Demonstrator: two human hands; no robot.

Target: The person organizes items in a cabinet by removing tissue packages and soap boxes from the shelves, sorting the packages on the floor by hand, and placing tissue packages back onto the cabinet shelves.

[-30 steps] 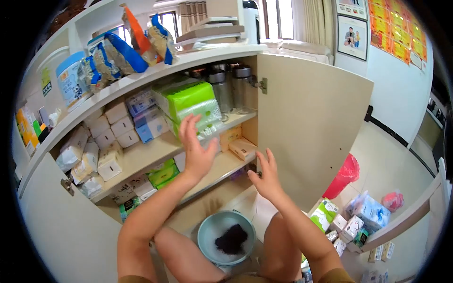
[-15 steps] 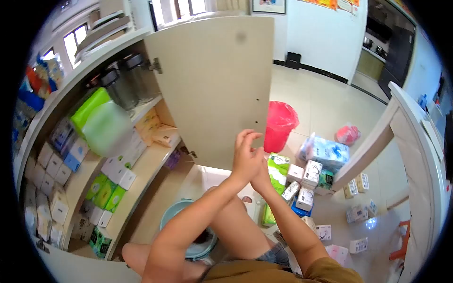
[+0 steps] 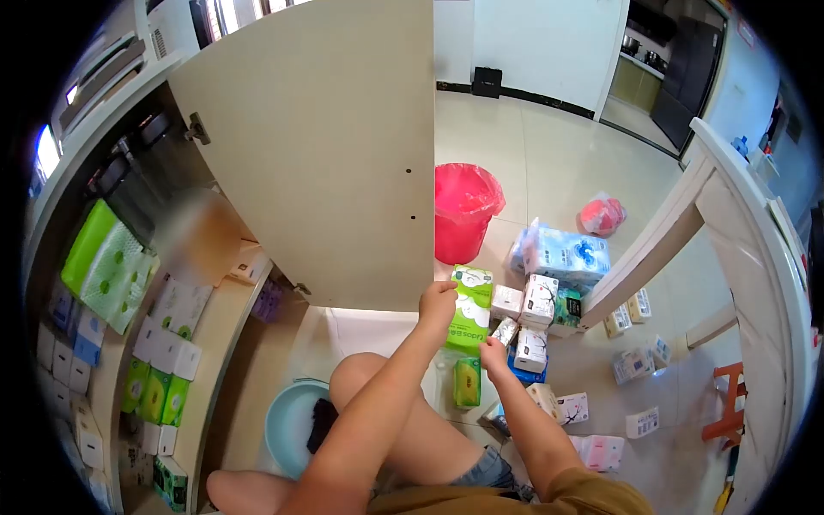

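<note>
A large green-and-white pack of tissues (image 3: 469,319) is among the packages on the floor in front of me. My left hand (image 3: 438,304) grips its left edge, fingers curled onto it. At its lower right corner, my right hand (image 3: 493,354) is closed on the wrapping. Just below it is a smaller green tissue pack (image 3: 467,383). White tissue packs (image 3: 531,348) and a silvery pack lie right beside my right hand. I cannot tell whether the large pack is raised off the floor.
An open cabinet door (image 3: 318,154) stands ahead. Cabinet shelves (image 3: 219,343) on the left hold tissue packs. A light-blue basin (image 3: 283,429) sits by my leg. Beyond are a red bin (image 3: 463,219), a blue-wrapped bundle (image 3: 571,256) and a white table's leg (image 3: 648,266). An orange stool (image 3: 725,403) stands right.
My hands were together in front of the door. They have moved apart and down, and now both hold the large green-and-white tissue pack. The view has shifted right and down.
</note>
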